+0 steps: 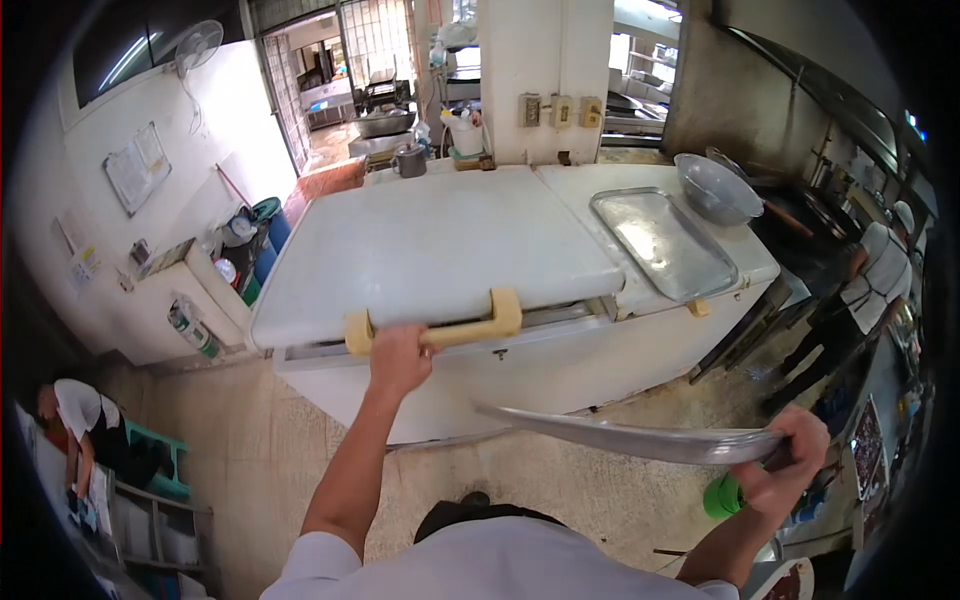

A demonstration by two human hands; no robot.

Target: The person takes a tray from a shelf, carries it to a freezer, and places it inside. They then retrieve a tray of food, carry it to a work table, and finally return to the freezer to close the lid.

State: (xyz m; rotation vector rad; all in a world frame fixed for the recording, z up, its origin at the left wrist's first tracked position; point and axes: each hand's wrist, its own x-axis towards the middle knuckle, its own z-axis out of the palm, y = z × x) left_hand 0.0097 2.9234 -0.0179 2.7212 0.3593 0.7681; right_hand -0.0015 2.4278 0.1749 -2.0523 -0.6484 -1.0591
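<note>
My left hand (400, 360) is wrapped round the yellow handle (470, 332) of a white chest freezer's lid (430, 240). The lid stands slightly raised, with a narrow dark gap under its front edge. In my right hand (785, 455) is a metal tray (620, 437), gripped by one end. I see that tray almost edge-on, so its inside is hidden. It is held out in front of the freezer body (600, 365), above the floor.
Another metal tray (665, 245) and a metal bowl (715, 190) rest on the freezer's right lid. One person (875, 275) stands by the stove at right; another (90, 430) bends over at lower left. A green container (722, 496) sits below my right hand.
</note>
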